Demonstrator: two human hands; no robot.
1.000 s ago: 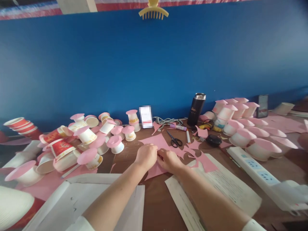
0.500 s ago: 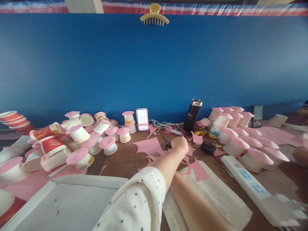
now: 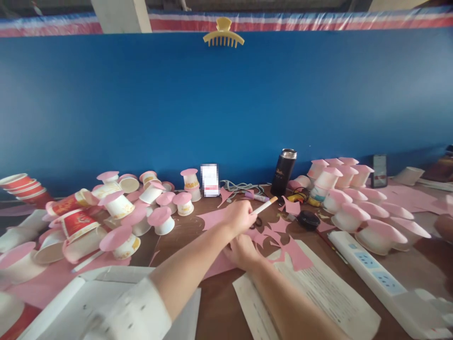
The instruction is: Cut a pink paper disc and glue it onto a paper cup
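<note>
While our left hand [image 3: 239,216] now grips a white glue stick [image 3: 265,205] with an orange cap, lifted clear of the table [image 3: 212,302], our right hand [image 3: 244,249] lies flat, pressing the pink paper sheet [image 3: 215,219]. Half a second earlier the left hand was reaching toward 1 o'clock beside the scissors [image 3: 257,222]; a full second back, both hands sat on the paper. The stick points toward 2 o'clock, at the black flask [image 3: 283,166]. Pink-topped paper cups [image 3: 161,219] lie at 10 o'clock.

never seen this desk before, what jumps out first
The left hand holds a white pen above pink paper at the table's middle, the right hand pressing the paper down. Pink-topped paper cups crowd the left and right, before a blue wall.
</note>
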